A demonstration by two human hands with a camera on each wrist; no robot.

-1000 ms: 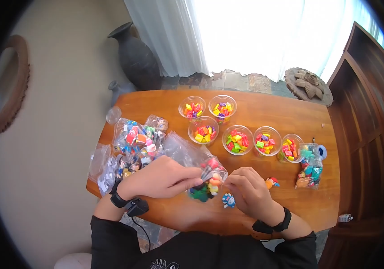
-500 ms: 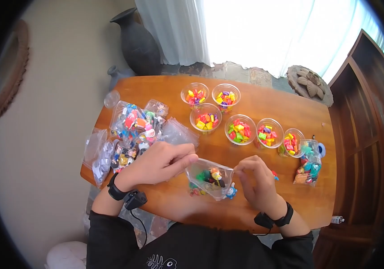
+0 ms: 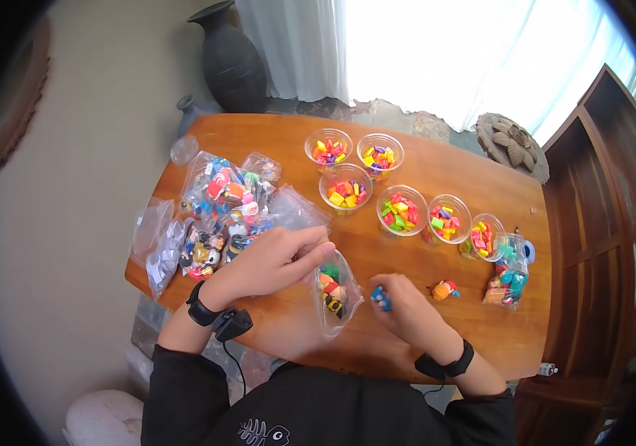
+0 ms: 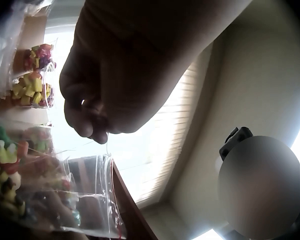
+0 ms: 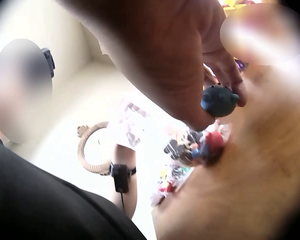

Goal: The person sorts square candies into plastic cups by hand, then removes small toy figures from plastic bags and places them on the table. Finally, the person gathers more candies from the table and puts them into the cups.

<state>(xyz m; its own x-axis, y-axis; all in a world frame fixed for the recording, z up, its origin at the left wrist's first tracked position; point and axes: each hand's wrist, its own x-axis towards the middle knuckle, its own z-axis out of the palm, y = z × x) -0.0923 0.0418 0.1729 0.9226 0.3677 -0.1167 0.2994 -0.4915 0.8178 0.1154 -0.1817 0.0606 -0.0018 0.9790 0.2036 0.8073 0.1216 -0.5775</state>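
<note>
Lying at the left of the worktop (image 3: 392,256): a clear round piece (image 3: 184,149) near the far corner, then a heap of clear bags of toy figures (image 3: 218,195), and nearer the edge a clear bag with pale contents (image 3: 163,260).

Next comes the left hand (image 3: 277,260), palm down. Its thumb and fingers are together, clamped on the upper edge of an upright clear bag (image 3: 351,303); from my side I cannot tell whether the bag's base touches the worktop. Inside it sit several figures: green, red, and a yellow-and-black one. A flat zip bag (image 3: 299,208) lies just behind this hand.

Beyond the held bag stand three clear cups (image 3: 323,197) of bright wrapped pieces, two farther back, one nearer.

Right hand (image 3: 411,316): thumb and fingers clamped on a small blue figure (image 3: 380,298), just beside the bag and outside it. The right wrist view shows it rounded, with little nubs.

Further right, three more filled cups (image 3: 452,241) stand in a row. An orange figure (image 3: 444,290) with red on top lies nearer. By the right edge: a filled bag (image 3: 510,279), teal and orange within.
</note>
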